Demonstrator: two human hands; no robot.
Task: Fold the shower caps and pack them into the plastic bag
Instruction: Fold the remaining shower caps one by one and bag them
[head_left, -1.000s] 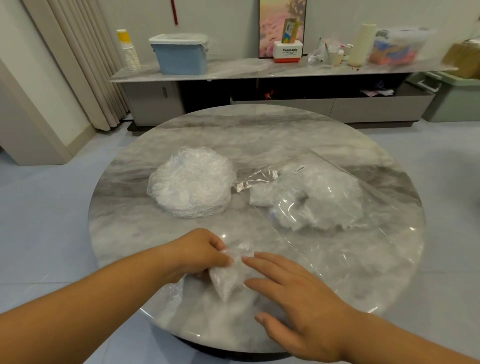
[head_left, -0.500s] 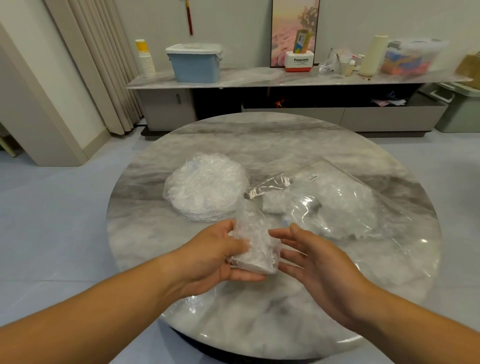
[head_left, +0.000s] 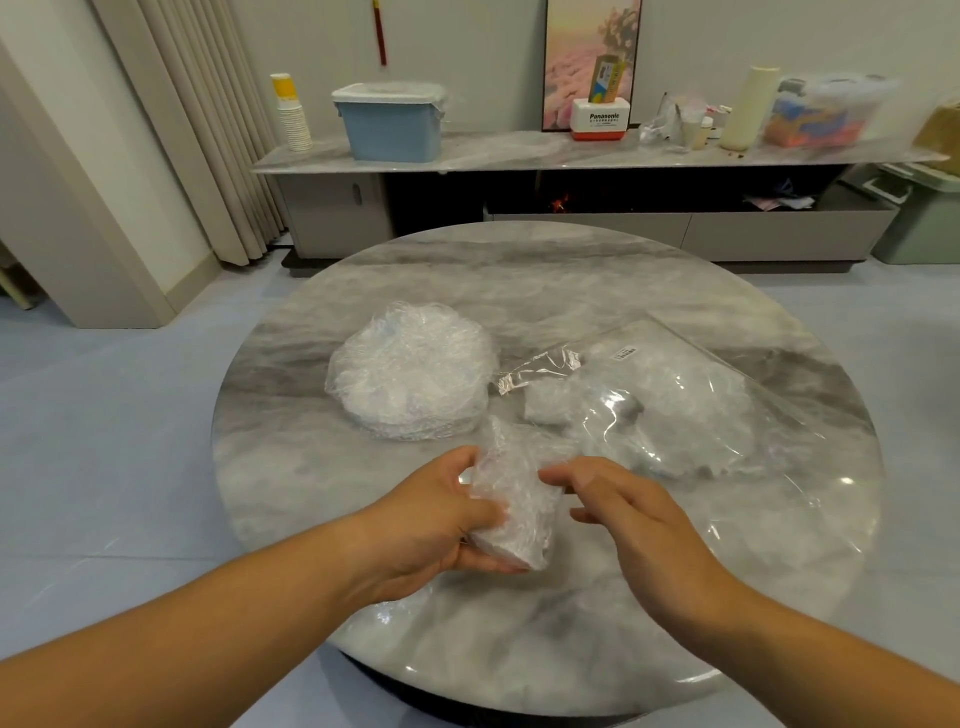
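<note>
While a round stack of unfolded shower caps lies beyond the hands on the left, the plastic bag lies to the right with caps inside, its mouth turned towards the stack. The folded shower cap is a crumpled clear wedge held just above the near tabletop. The left hand grips it, thumb over and fingers curled beneath. The right hand is slack-fingered just beside it. The round marble table faces a long sideboard bearing a blue bin.

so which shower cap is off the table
The folded shower cap in the left hand; the round stack and the bagged caps lie on the table.
</note>
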